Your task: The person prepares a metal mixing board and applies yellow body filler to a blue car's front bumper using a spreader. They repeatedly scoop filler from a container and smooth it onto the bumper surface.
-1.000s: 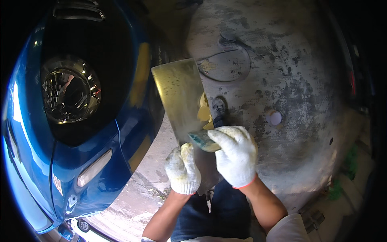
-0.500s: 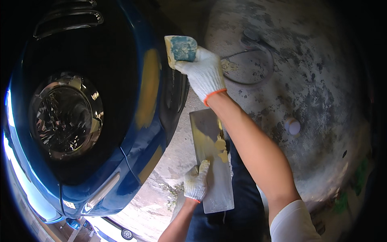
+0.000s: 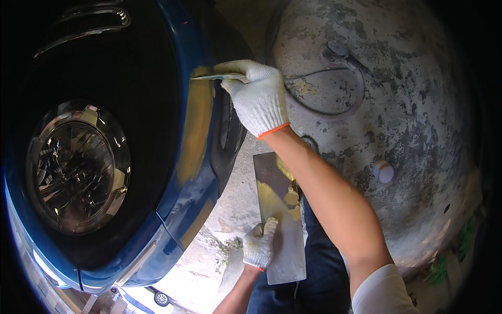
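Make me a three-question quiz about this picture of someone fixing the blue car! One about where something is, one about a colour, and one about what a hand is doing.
1. Where is the right hand?
A. Up at the blue car panel
B. Flat on the concrete floor
C. Resting on the headlight

2. What colour is the filler patch on the car panel?
A. Red
B. Yellowish
C. Green

3. What is the left hand doing?
A. Hanging empty
B. Holding a hammer
C. Holding a flat metal board

Answers:
1. A, since the gloved right hand presses a thin spreader against the top of the patch on the panel.
2. B, since the smear is dull yellow against the blue paint.
3. C, since the gloved fingers grip the board's edge, with blobs of filler lying on it.
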Motion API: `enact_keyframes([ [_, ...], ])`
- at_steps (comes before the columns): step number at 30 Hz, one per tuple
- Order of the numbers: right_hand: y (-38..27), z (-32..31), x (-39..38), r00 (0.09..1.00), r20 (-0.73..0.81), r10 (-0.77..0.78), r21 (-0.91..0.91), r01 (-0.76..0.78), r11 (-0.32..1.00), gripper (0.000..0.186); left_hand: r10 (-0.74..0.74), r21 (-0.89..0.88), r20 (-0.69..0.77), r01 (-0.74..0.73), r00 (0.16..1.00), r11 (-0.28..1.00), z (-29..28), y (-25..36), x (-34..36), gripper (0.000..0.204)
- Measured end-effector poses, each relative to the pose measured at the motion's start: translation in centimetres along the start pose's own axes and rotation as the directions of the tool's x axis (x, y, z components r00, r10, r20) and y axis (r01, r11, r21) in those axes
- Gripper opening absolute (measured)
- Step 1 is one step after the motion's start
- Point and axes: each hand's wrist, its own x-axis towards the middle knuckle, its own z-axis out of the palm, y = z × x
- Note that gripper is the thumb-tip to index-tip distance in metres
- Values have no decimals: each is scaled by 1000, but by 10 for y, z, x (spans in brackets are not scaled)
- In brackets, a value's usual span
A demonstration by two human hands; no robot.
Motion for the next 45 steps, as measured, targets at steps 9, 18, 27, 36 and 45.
enact_keyframes([
  [9,7,-3,10,996,-24,-80,-39,79,996,24,-12,45,3,12,1000,999,-6,-1,5,41],
  [18,5,-5,11,997,2,-77,-21,77,997,21,-15,-30,-18,14,1000,999,-9,-6,11,46],
  [27,12,-3,-19,998,-58,-29,60,33,998,20,-63,6,45,63,997,998,-11,-16,15,45],
  [36,27,4,-55,989,-124,-78,70,87,994,16,1,31,19,-1,1000,1000,-11,-29,15,47],
  [45,33,17,-100,956,-248,-156,22,166,986,22,-25,20,46,24,999,1000,-11,-43,16,37],
])
